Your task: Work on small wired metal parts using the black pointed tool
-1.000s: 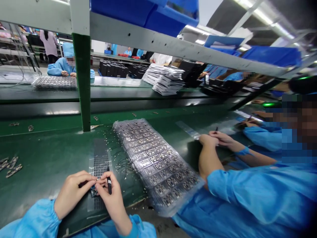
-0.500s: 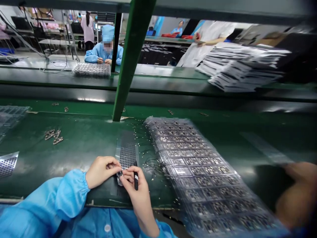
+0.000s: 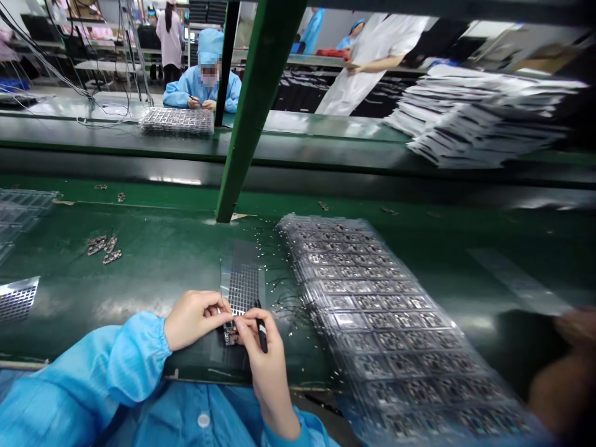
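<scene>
My left hand (image 3: 195,318) and my right hand (image 3: 261,347) meet at the near edge of the green bench. Between their fingertips sits a small dark electronic part (image 3: 230,334), which both pinch. The right hand also grips a thin black tool (image 3: 261,327) with a white band. Just beyond the fingers lies a clear sheet with a grid of tiny dots (image 3: 242,288). To the right stands a stack of clear plastic trays (image 3: 377,304) filled with small circuit parts.
A slanted green post (image 3: 251,112) rises behind the sheet. Loose metal parts (image 3: 103,247) lie at the left, with more tray pieces (image 3: 18,298) at the left edge. A co-worker's blurred arm (image 3: 563,372) is at the right. Stacked white packs (image 3: 475,118) sit beyond.
The view swung left and down, so the co-worker at the right mostly left the frame. My hands stayed together on the small part with only slight finger shifts.
</scene>
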